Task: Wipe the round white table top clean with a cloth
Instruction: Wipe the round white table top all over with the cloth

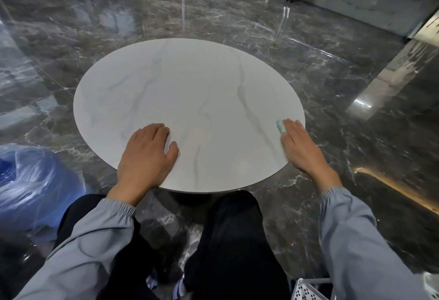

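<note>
Resting flat, fingers spread, the left hand [148, 154] on the near part of the round white table [180, 90]; pressing a mostly hidden pale green cloth [280, 126] against the table's right edge, the right hand [300, 146] lying flat over it.

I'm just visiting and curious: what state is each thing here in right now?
Table top: bare, nothing standing on it.
Cloth: mostly hidden under the right hand, near the table's right edge.
Right hand: pressed flat on the cloth.
Left hand: flat on the table, empty.
</note>
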Available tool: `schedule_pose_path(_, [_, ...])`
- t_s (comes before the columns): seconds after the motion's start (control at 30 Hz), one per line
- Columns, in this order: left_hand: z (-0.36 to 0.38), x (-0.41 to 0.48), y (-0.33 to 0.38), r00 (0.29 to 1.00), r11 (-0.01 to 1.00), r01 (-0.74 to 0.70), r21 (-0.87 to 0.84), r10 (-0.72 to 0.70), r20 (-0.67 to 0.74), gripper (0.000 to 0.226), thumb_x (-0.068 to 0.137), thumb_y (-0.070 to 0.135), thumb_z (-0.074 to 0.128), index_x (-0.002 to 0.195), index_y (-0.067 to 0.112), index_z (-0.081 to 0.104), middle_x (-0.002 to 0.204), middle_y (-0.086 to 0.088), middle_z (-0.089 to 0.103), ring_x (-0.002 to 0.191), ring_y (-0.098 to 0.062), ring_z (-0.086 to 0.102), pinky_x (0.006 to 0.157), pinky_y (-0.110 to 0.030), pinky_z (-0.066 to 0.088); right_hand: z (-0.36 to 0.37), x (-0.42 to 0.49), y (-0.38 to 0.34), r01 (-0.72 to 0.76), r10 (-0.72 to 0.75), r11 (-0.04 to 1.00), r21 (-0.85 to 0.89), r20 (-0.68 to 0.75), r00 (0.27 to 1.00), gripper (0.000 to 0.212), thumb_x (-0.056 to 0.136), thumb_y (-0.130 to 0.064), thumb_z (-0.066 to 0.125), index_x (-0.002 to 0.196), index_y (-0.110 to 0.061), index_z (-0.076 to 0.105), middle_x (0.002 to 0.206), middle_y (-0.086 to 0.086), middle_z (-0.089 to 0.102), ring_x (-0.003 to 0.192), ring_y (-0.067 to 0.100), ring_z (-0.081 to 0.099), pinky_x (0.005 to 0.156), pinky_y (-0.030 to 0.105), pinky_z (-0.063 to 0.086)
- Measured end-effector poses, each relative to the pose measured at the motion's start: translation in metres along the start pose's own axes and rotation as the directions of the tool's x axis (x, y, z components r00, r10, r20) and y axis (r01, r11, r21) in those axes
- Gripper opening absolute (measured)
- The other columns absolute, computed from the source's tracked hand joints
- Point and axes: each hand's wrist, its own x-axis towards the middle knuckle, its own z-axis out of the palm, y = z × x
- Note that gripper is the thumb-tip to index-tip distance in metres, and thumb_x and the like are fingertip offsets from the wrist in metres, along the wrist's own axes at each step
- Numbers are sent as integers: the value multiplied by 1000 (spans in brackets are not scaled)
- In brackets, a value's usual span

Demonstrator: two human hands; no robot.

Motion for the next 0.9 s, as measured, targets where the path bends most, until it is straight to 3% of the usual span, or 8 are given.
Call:
schedule_pose_path(0.07, [0, 0, 1, 1000, 1000, 2, 1, -2, -1, 44, 98, 38, 46, 125, 6, 62, 136, -12, 61, 122, -33, 55, 107, -44, 41, 1, 3, -12, 0, 0, 999, -41, -4, 1000, 47, 103, -38, 20, 140, -18, 40, 148, 6, 45, 148, 32, 29, 121, 51, 27])
schedule_pose_path(0.17, [0, 0, 2, 1000, 1000, 4, 7, -4, -15, 44, 98, 38, 47, 124, 6, 62, 134, -12, 61, 120, -32, 56, 106, -44, 41, 13, -18, -56, 126, -125, 990, -59, 19, 992, 41, 105, -29, 31, 139, -9, 42, 143, 13, 48, 137, 32, 37, 116, 49, 30])
schedule_pose_path(0.3, [1, 2, 1, 1000, 1000, 1, 13, -1, -17, 43, 98, 39, 47, 123, 6, 61, 132, -12, 62, 119, -32, 57, 104, -44, 43, 50, -59, -129, 345, -338, 936, -70, 95, 936, 60, 110, -37, 29, 162, -10, 18, 170, 9, 16, 158, 24, 6, 126, 33, 0])
schedule_pose_path(0.47, [0, 1, 0, 1000, 1000, 11, -8, -11, -16, 47, 98, 42, 45, 125, 7, 62, 133, -12, 63, 119, -33, 58, 104, -44, 42, 80, -95, -184, 529, -520, 839, -128, 102, 848, 61, 110, -41, 25, 163, -11, 18, 170, 7, 16, 158, 24, 4, 128, 36, 3])
schedule_pose_path(0.6, [-1, 1, 0, 1000, 1000, 13, -16, -13, -14, 43, 98, 40, 48, 125, 9, 61, 135, -10, 62, 121, -31, 57, 105, -43, 41, 68, -87, -157, 481, -473, 874, -72, 102, 875, 56, 111, -37, 21, 164, -21, 14, 171, -4, 12, 158, 13, 1, 127, 30, 2])
schedule_pose_path(0.7, [-3, 1, 1, 1000, 1000, 12, -25, -13, -18, 37, 101, 34, 55, 127, 8, 61, 137, -10, 61, 123, -31, 55, 107, -43, 41, 49, -64, -118, 396, -388, 916, -69, 107, 916, 54, 111, -30, 23, 164, -20, 15, 171, -2, 14, 158, 15, 3, 128, 36, 7])
schedule_pose_path(0.8, [-3, 0, 3, 1000, 1000, 23, -15, -23, -12, 37, 100, 32, 58, 127, 7, 62, 136, -11, 61, 121, -32, 56, 106, -41, 40, 26, -36, -66, 252, -250, 964, -87, 42, 967, 52, 110, -26, 24, 161, -18, 22, 168, 1, 23, 157, 19, 12, 124, 44, 18])
schedule_pose_path(0.9, [-3, -1, 3, 1000, 1000, 10, -3, -10, -18, 35, 100, 32, 58, 125, 7, 62, 134, -11, 61, 118, -32, 56, 104, -41, 40, 9, -10, -26, 58, -56, 997, -51, 43, 998, 55, 108, -35, 19, 161, -22, 21, 169, -1, 20, 157, 20, 9, 127, 49, 12])
